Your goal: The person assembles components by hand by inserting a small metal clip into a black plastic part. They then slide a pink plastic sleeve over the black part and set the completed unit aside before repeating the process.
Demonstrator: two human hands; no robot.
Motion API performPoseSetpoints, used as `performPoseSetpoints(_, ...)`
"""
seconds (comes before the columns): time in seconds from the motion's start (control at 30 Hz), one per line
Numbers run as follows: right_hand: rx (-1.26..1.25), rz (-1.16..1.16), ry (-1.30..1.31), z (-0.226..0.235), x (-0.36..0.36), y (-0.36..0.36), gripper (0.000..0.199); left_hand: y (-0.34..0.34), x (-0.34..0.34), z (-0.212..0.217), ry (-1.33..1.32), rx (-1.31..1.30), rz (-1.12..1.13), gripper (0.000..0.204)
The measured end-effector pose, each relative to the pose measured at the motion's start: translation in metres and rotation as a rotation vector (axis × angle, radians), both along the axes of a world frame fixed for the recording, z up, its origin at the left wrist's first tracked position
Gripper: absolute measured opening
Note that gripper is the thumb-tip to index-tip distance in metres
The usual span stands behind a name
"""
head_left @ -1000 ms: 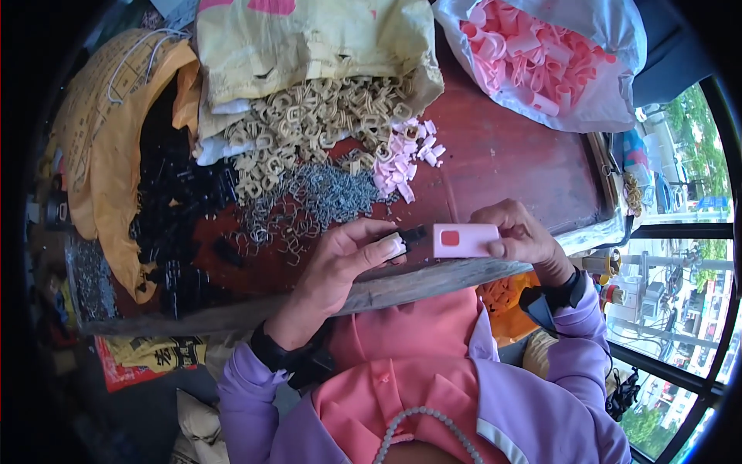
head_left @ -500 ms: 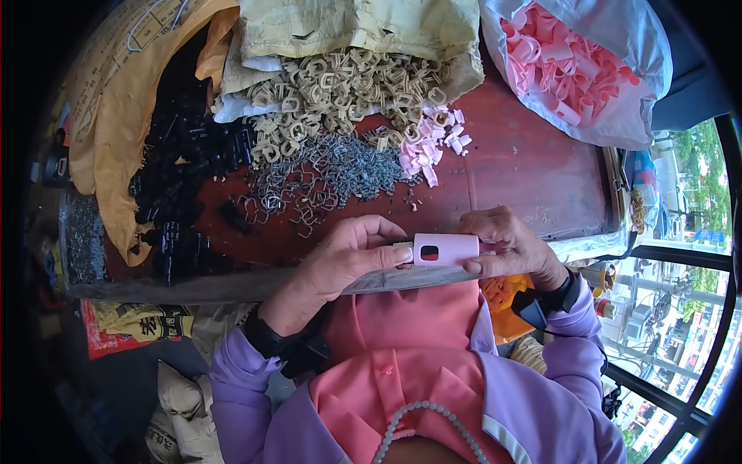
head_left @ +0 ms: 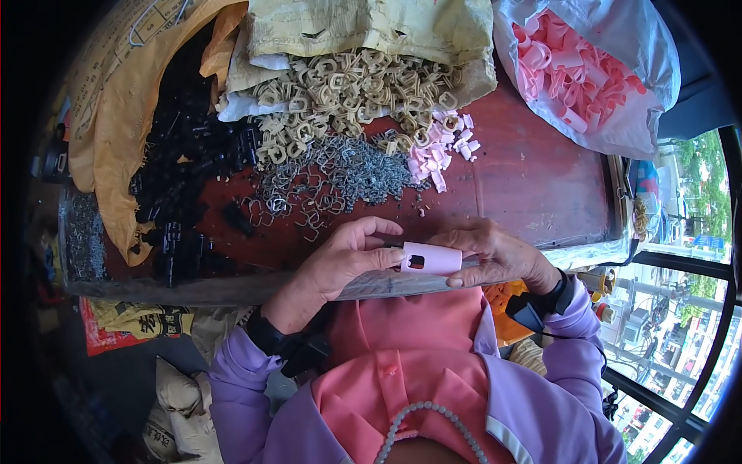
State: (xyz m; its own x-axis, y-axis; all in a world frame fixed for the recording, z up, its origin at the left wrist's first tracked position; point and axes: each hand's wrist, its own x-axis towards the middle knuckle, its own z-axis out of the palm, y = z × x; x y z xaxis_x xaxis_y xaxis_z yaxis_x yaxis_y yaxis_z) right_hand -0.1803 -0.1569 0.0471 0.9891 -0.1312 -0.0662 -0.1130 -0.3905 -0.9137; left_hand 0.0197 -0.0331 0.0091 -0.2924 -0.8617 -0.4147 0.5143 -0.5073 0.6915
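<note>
Just above the table's near edge, a pale pink plastic casing (head_left: 442,260), a short flattened tube with a small rectangular window, lies crosswise between my two hands. My left hand (head_left: 344,257) is closed with thumb and forefinger at the casing's left end, by the window. Something dark shows through that window; whether these fingers also hold a small part is hidden. My right hand (head_left: 498,254) pinches the casing's right end between thumb and fingers. Beyond the hands lie a heap of small bent metal clips (head_left: 363,174) and several small pink plastic pieces (head_left: 433,158).
Beige ring-like plastic parts (head_left: 348,93) spill from a pale sack (head_left: 371,27) at the back. Black plastic parts (head_left: 174,185) heap at left beside an orange-brown sack (head_left: 116,155). A white bag (head_left: 657,85) of pink casings (head_left: 572,66) stands at the far right of the red table (head_left: 533,162).
The casing and my right hand have shifted slightly left, toward my left hand. The casing is tilted a little, its right end now lower, and its window looks partly filled.
</note>
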Motion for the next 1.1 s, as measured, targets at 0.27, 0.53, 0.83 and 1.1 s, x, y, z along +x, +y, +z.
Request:
performPoseSetpoints(0.27, -0.131, 0.12, -0.212, 0.006, 0.017, 0.006, 0.084, -0.006, -0.016, 0.006, 0.101, -0.055, 0.084, 0.047)
performPoseSetpoints(0.53, 0.099, 0.068, -0.192, 0.011, 0.003, 0.02, 0.082, -0.003, -0.029, 0.008, -0.006, -0.088, 0.024, 0.051)
performPoseSetpoints(0.83, -0.03, -0.808, -0.011, 0.016, -0.146, 0.041, 0.07, 0.008, 0.005, 0.008, -0.108, -0.008, 0.152, 0.046)
performPoseSetpoints(1.1, -0.485, -0.995, 0.524, -0.034, -0.226, 0.081, 0.054, 0.003, 0.01, 0.009, -0.127, 0.038, 0.222, 0.034)
